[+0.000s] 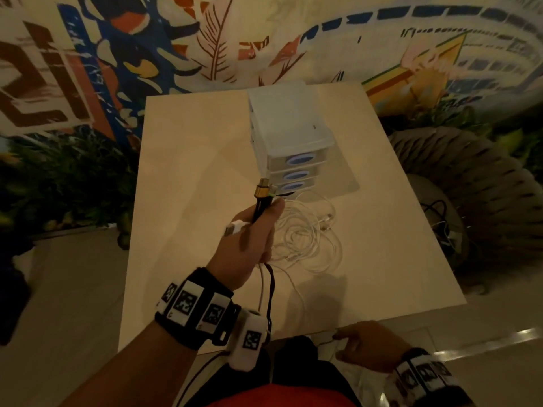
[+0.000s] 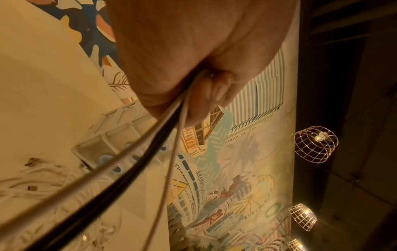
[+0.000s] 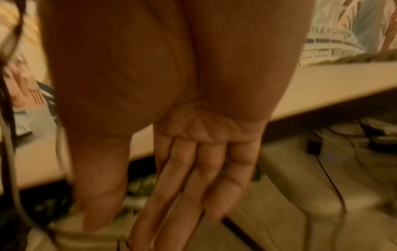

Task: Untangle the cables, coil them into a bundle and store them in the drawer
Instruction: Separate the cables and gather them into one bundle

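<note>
— Right at my lap, what's that low hand doing?

— Nothing much yet. My right hand hangs below the near edge of the table, fingers long and relaxed; whether a strand brushes them I can't tell, the wrist view is too blurred.

— And the other one?

— My left hand is raised over the table, fist wrapped round the ends of a black cable with a gold plug and a white cable with a flat plug. Both trail down from the fist.

— So how far along are you?

— Early, I'd say. Two ends are gathered, but the white tangle lies loose on the table in front of the drawer unit, whose drawers look closed. Untangling, coiling and stowing are all left.
</note>
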Demonstrator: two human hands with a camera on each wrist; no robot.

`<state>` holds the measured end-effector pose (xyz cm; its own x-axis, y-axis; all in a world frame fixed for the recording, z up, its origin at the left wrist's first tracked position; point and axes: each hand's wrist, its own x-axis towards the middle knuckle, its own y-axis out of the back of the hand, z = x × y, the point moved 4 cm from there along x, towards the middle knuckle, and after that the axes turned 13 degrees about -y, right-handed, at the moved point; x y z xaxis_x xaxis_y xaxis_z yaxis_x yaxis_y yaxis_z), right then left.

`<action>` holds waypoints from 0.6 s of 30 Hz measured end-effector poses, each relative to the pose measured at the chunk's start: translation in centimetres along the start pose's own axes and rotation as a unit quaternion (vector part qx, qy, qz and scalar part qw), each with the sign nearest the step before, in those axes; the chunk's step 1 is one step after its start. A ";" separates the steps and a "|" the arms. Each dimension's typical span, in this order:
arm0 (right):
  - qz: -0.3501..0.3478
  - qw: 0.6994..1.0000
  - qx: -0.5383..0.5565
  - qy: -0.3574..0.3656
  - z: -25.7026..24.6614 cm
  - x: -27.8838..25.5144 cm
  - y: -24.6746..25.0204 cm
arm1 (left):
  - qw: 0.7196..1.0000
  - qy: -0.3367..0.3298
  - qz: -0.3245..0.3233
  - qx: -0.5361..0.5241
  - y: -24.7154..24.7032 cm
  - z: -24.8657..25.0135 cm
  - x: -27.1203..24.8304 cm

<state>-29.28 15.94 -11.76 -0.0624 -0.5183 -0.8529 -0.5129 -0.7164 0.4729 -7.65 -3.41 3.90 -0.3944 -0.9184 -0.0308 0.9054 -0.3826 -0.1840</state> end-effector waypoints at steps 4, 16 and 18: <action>0.195 0.968 0.090 0.133 -5.3 -6.8 8.4 | 0.999 0.013 -0.026 0.024 -0.3 -0.3 -0.3; 0.438 0.774 -0.009 0.457 -22.1 -13.0 18.5 | 0.996 0.000 -0.085 0.016 -1.9 1.8 -1.8; 0.451 0.773 0.079 0.440 -21.0 -11.7 19.4 | 0.993 -0.014 -0.059 0.103 -1.6 2.5 -1.7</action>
<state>-20.52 -1.71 12.04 0.1151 -0.9402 0.3207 -0.7036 0.1508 0.6944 -8.07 -1.48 6.74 -0.4971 -0.8677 0.0062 0.8676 -0.4969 0.0212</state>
